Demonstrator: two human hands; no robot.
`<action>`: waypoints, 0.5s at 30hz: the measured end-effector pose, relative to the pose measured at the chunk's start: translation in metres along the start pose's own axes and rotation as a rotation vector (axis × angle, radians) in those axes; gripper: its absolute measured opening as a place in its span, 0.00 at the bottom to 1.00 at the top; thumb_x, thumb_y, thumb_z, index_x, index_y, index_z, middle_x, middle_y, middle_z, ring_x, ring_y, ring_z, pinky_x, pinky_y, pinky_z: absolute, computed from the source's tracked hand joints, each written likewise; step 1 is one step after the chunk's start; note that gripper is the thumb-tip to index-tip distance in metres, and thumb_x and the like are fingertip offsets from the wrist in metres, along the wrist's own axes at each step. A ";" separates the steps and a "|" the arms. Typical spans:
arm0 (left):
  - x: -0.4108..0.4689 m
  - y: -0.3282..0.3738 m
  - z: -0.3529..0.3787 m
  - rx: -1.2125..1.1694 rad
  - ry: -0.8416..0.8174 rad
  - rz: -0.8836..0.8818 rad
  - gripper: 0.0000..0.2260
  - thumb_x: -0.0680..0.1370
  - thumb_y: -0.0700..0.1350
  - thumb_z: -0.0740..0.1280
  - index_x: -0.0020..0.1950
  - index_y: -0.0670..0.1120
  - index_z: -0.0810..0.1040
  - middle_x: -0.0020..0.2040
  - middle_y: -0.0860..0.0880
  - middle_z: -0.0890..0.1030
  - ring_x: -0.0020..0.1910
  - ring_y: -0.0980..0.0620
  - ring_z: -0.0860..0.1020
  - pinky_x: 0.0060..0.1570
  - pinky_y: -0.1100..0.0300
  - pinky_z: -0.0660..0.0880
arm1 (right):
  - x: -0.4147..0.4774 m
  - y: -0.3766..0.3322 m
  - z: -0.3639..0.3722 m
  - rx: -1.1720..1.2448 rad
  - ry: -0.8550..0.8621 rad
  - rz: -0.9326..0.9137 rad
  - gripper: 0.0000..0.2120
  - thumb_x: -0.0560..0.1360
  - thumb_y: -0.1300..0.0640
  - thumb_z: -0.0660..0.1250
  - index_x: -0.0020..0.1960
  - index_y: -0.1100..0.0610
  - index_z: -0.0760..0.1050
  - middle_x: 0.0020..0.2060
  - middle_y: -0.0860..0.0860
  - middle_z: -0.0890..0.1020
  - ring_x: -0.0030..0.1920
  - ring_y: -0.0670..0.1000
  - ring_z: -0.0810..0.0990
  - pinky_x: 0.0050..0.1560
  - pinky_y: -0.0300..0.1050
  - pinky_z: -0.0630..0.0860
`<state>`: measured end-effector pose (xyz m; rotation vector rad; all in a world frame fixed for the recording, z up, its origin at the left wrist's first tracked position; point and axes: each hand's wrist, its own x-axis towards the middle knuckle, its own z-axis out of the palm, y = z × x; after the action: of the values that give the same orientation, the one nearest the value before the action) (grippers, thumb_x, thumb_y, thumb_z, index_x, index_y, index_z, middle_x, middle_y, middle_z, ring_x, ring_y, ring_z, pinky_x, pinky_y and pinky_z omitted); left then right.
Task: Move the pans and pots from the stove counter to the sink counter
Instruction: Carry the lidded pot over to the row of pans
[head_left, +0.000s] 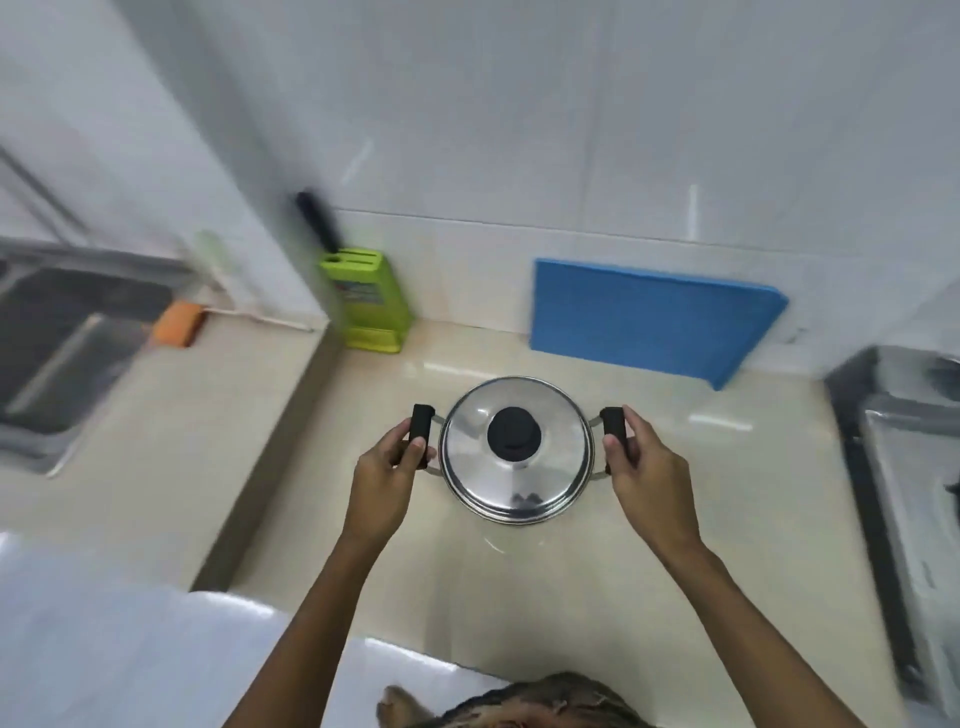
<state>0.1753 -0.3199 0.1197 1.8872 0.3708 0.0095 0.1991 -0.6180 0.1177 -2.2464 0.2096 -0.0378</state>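
Centrally, the round stainless-steel pot with a black-knobbed lid (515, 448) sits between both hands over the beige counter (675, 519), toward its back edge, the left hand (387, 483) and right hand (647, 462) each curled closed around a black side handle.

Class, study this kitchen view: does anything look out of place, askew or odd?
One thing: a striped furry animal, probably a cat, sits at the counter's near edge. The lidded steel pot looks level, with the left hand and right hand on its handles.

Head view, steeply down over the counter (597, 597).
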 end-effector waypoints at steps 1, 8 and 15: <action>-0.008 -0.002 -0.028 0.012 0.044 0.020 0.16 0.83 0.44 0.64 0.57 0.67 0.78 0.40 0.54 0.86 0.43 0.54 0.83 0.51 0.52 0.77 | -0.004 -0.021 0.015 0.016 -0.013 -0.036 0.20 0.81 0.54 0.66 0.72 0.56 0.72 0.49 0.55 0.87 0.48 0.58 0.84 0.48 0.42 0.72; -0.071 -0.036 -0.269 0.053 0.394 0.063 0.11 0.83 0.47 0.64 0.58 0.63 0.80 0.41 0.57 0.86 0.44 0.56 0.84 0.51 0.54 0.78 | -0.065 -0.203 0.175 0.148 -0.169 -0.256 0.18 0.81 0.52 0.65 0.70 0.53 0.75 0.42 0.50 0.84 0.43 0.52 0.80 0.46 0.42 0.70; -0.145 -0.097 -0.472 0.024 0.736 -0.034 0.11 0.83 0.47 0.64 0.64 0.53 0.81 0.42 0.60 0.86 0.46 0.58 0.84 0.53 0.55 0.78 | -0.152 -0.363 0.340 0.256 -0.408 -0.483 0.15 0.80 0.53 0.67 0.67 0.52 0.78 0.38 0.49 0.85 0.41 0.49 0.83 0.43 0.44 0.73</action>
<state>-0.0754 0.1053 0.2187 1.8478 0.8998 0.6920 0.1329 -0.1069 0.1904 -1.9504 -0.5297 0.1286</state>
